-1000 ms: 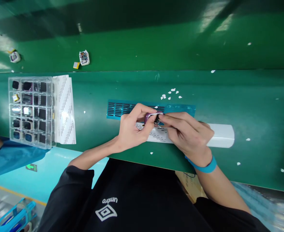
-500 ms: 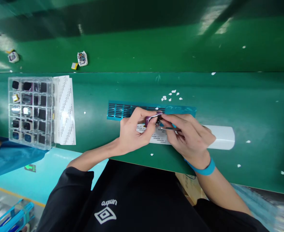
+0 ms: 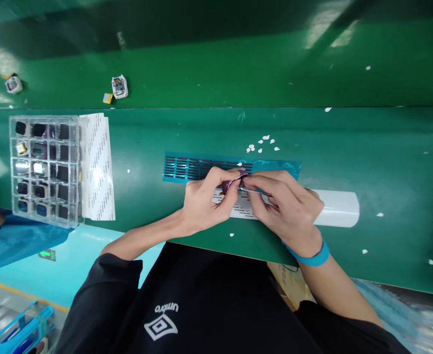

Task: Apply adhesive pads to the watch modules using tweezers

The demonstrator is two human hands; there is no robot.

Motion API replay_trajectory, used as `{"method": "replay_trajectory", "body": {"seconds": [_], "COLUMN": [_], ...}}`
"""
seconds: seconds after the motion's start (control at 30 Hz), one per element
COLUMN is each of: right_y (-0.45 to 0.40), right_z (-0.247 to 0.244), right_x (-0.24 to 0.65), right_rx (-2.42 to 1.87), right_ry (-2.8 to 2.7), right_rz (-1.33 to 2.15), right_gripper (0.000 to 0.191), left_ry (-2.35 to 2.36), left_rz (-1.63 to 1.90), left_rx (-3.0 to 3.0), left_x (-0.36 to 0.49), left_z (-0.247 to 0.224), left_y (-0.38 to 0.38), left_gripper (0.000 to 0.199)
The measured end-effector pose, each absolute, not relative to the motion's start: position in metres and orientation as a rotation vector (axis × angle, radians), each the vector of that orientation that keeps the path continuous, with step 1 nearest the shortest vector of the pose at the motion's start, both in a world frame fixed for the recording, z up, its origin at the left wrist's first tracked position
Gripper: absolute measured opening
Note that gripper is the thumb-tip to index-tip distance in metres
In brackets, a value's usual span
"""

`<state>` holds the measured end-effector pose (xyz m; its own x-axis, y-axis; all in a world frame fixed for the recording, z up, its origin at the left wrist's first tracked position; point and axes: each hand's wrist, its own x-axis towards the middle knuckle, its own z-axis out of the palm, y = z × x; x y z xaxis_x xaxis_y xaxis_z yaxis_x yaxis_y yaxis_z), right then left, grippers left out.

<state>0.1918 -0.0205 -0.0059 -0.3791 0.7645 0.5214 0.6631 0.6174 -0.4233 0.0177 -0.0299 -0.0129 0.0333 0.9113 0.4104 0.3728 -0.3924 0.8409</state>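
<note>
My left hand (image 3: 211, 194) pinches a small purple watch case (image 3: 229, 186) between thumb and fingers, tilted on edge. My right hand (image 3: 284, 199) is closed round slim metal tweezers (image 3: 255, 191), whose tip end meets the case; the exact contact is hidden by the fingers. Beneath both hands lie a blue film sheet (image 3: 275, 169) with rows of black strips (image 3: 181, 168) and a white printed liner sheet (image 3: 337, 209), its right end curled. Several small white tabs (image 3: 260, 142) are scattered just beyond the film.
At the left stands a clear compartment tray (image 3: 48, 223) of watch parts, with white printed sheets (image 3: 97, 167) beside it. Two opened white watch housings (image 3: 119, 87) lie on the far green surface. Another person's blue sleeve (image 3: 24, 241) is at the left edge.
The tweezers have turned slightly against the purple case, and my right-hand fingers have shifted a little left. My left hand keeps its grip on the case. The view has shifted slightly.
</note>
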Motion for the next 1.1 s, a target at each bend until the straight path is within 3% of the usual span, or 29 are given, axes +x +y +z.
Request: {"method": "replay_trajectory", "body": {"seconds": [0.47, 0.63, 0.77, 0.9, 1.1], "right_y": [-0.023, -0.021, -0.019, -0.016, -0.013], "right_z": [-0.009, -0.005, -0.004, -0.005, -0.002], "right_x": [0.195, 0.199, 0.204, 0.206, 0.201], "right_rx": [-1.102, -1.058, -1.081, -1.069, -1.166], "right_ry": [-2.154, -2.308, -2.265, -2.083, -1.896], "right_rz": [-0.029, -0.026, 0.168, 0.407, 0.451], "right_gripper": [0.041, 0.031, 0.025, 0.027, 0.025], "left_ry": [1.265, 1.299, 1.266, 1.229, 1.064], "left_rz": [1.364, 1.265, 1.273, 1.188, 1.010], "left_rx": [1.641, 1.662, 1.711, 1.619, 1.571], "left_x": [0.018, 0.016, 0.013, 0.011, 0.008], "left_z": [-0.011, -0.014, -0.013, -0.007, -0.005], "left_y": [-0.029, -0.028, -0.025, -0.021, -0.020], "left_gripper": [0.009, 0.008, 0.005, 0.016, 0.012]}}
